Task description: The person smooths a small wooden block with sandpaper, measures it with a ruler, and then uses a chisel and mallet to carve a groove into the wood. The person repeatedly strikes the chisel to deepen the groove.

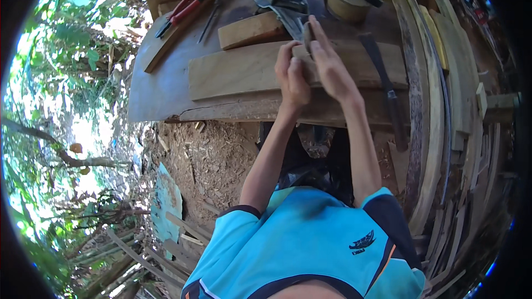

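Note:
My left hand (pixel 293 80) has its fingers curled round a small piece of wood (pixel 301 52), above a long flat board (pixel 233 75). My right hand (pixel 331 69) has straight fingers held together against a narrow dark piece (pixel 308 36) beside that wood; what exactly it holds is partly hidden. Just beyond the hands lie a short wooden block (pixel 249 30) and a crumpled dark grey sheet (pixel 280 3). A long dark tool with a handle (pixel 388 83) lies right of my right hand.
Red-handled pliers (pixel 183 11), a wooden strip (pixel 160 55) and a thin rod (pixel 216 8) sit at the bench's (pixel 149 88) left. A round container (pixel 346 8) with a dark object on top stands at the back. Long planks (pixel 449 88) line the right side; wood scraps cover the ground (pixel 199 160).

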Action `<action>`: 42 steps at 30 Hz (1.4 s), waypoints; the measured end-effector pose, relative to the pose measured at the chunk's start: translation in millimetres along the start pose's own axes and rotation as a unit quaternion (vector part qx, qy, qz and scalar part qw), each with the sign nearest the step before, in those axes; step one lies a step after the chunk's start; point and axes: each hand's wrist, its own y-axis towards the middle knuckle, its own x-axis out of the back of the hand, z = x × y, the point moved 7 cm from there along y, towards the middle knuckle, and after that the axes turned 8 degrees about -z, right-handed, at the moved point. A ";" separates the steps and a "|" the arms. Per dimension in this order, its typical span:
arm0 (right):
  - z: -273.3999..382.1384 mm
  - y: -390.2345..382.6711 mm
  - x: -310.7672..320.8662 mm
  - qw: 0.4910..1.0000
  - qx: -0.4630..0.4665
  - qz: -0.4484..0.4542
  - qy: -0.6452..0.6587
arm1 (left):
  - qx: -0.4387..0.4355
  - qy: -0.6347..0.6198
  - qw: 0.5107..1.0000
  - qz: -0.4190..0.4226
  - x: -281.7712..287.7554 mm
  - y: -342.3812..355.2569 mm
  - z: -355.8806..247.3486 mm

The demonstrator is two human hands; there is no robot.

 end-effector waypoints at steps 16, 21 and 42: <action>30.9 -40.1 -9.8 0.995 0.056 0.034 -0.079 | -0.049 0.091 0.995 -0.002 1.0 4.1 -3.7; -14.7 -30.1 3.1 0.996 -0.024 -0.016 0.082 | 0.023 0.040 0.999 0.001 -3.3 1.1 4.5; -36.6 -32.3 10.2 0.920 -0.167 -0.047 0.351 | 0.100 0.072 0.986 0.112 11.0 13.4 -6.3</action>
